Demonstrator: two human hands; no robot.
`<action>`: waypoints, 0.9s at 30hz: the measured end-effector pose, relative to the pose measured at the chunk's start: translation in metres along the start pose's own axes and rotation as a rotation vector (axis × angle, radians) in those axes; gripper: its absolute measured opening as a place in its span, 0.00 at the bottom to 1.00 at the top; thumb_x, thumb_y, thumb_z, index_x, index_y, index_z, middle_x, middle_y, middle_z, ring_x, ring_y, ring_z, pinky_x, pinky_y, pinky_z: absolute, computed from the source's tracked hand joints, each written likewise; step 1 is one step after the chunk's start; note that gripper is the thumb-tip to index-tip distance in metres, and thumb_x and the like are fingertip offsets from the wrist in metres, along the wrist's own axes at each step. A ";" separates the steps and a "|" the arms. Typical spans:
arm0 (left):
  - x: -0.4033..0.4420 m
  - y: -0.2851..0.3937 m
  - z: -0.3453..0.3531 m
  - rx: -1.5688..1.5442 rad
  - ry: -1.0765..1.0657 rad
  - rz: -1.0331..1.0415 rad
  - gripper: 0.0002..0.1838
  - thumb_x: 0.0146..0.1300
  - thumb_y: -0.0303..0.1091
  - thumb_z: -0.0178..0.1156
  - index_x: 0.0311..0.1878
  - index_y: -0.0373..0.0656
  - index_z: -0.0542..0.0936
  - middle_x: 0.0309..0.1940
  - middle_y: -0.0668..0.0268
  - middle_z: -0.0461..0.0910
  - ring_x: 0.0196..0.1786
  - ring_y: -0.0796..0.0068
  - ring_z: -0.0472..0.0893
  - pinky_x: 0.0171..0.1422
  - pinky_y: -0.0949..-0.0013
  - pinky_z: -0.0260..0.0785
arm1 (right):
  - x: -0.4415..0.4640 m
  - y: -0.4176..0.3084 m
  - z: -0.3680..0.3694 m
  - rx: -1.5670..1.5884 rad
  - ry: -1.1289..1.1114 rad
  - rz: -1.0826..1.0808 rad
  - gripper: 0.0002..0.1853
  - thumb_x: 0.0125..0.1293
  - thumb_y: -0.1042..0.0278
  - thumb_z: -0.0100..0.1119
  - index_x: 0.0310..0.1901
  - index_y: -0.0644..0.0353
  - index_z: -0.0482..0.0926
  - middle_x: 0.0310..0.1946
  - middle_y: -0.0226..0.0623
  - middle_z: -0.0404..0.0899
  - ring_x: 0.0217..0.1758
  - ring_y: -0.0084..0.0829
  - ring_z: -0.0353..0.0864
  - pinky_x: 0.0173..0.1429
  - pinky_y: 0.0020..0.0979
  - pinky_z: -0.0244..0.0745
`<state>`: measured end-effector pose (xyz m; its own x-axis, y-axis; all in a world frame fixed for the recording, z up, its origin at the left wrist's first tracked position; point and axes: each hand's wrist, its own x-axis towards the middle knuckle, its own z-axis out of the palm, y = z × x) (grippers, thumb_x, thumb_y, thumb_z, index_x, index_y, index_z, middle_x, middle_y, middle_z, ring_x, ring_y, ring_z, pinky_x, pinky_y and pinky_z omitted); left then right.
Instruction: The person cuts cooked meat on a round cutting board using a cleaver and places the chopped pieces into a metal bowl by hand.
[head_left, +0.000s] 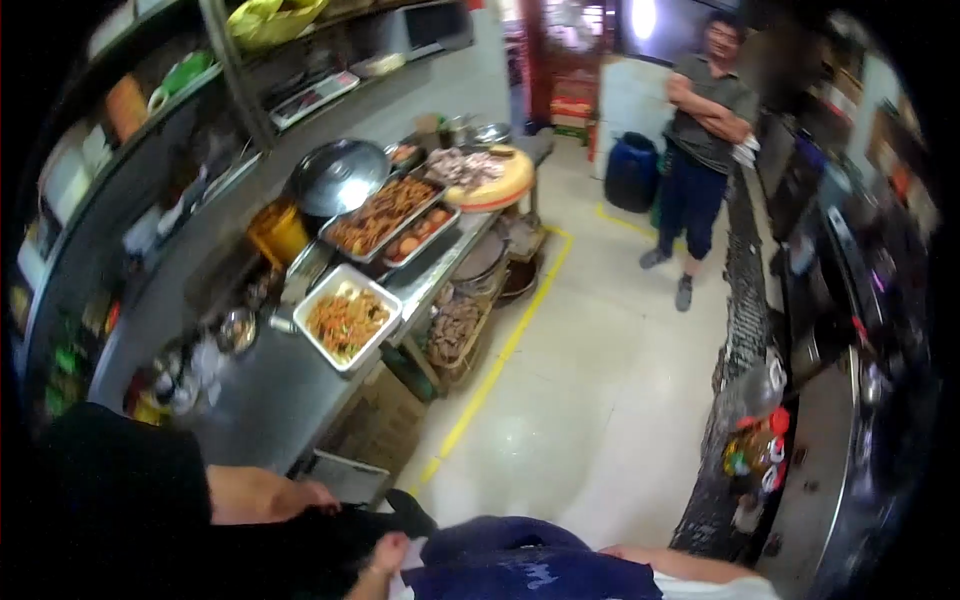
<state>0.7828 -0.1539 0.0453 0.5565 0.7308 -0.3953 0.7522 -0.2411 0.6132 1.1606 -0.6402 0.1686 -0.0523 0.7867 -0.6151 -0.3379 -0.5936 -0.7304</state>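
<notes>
At the bottom edge, my left hand (390, 552) is closed beside the navy apron (510, 575) on my body, close to some whitish cloth; what its fingers hold is too small to tell. My right forearm reaches in from the lower right and passes behind the apron, which hides the hand. To the left of my left hand are the bare forearm and hand (315, 495) of another person in black. A metal counter (265, 400) carries a white tray of mixed food (347, 318), a tray of brown food (385, 218) and a large metal lid (340, 178).
Another person (705, 130) stands with folded arms at the back, near a blue barrel (631, 172). Shelves (130, 150) line the left wall. Bottles (757, 450) and a stove-side counter (820, 470) are on the right. A yellow line (505, 355) marks the floor.
</notes>
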 end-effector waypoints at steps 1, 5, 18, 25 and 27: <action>-0.002 0.072 -0.029 -0.152 -0.067 -0.061 0.18 0.66 0.41 0.66 0.53 0.40 0.84 0.44 0.58 0.88 0.50 0.65 0.86 0.58 0.61 0.77 | 0.050 0.114 -0.032 0.289 -0.021 0.187 0.14 0.75 0.66 0.59 0.56 0.60 0.83 0.48 0.29 0.86 0.51 0.21 0.81 0.60 0.31 0.76; 0.061 0.150 -0.011 -0.218 -0.122 -0.109 0.23 0.65 0.44 0.67 0.56 0.38 0.83 0.43 0.56 0.88 0.46 0.66 0.86 0.54 0.65 0.78 | 0.000 -0.015 -0.083 0.207 0.005 0.166 0.12 0.74 0.68 0.59 0.55 0.60 0.83 0.46 0.29 0.86 0.49 0.21 0.81 0.57 0.29 0.77; 0.433 0.498 0.023 -0.234 -0.348 0.283 0.19 0.69 0.41 0.63 0.59 0.42 0.82 0.52 0.55 0.87 0.55 0.65 0.86 0.61 0.65 0.77 | 0.082 -0.255 -0.313 0.230 0.256 0.136 0.06 0.73 0.75 0.60 0.48 0.62 0.83 0.40 0.27 0.87 0.41 0.21 0.83 0.50 0.25 0.80; 0.570 0.688 -0.006 -0.628 -0.416 0.474 0.20 0.71 0.33 0.63 0.63 0.36 0.78 0.54 0.59 0.85 0.55 0.73 0.84 0.63 0.69 0.76 | 0.135 -0.502 -0.389 0.341 0.146 0.255 0.05 0.74 0.75 0.59 0.46 0.61 0.83 0.41 0.26 0.86 0.41 0.19 0.83 0.47 0.25 0.80; 0.594 0.712 -0.017 -0.677 -0.437 0.481 0.22 0.71 0.31 0.63 0.65 0.33 0.76 0.56 0.59 0.84 0.56 0.73 0.83 0.64 0.69 0.75 | 0.172 -0.519 -0.443 0.145 0.121 0.228 0.05 0.74 0.73 0.59 0.46 0.60 0.84 0.41 0.26 0.86 0.41 0.19 0.83 0.46 0.27 0.79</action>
<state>1.6432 0.1198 0.2591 0.9407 0.3116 -0.1339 0.1183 0.0686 0.9906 1.7433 -0.2723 0.3102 -0.0328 0.6049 -0.7957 -0.4615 -0.7153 -0.5248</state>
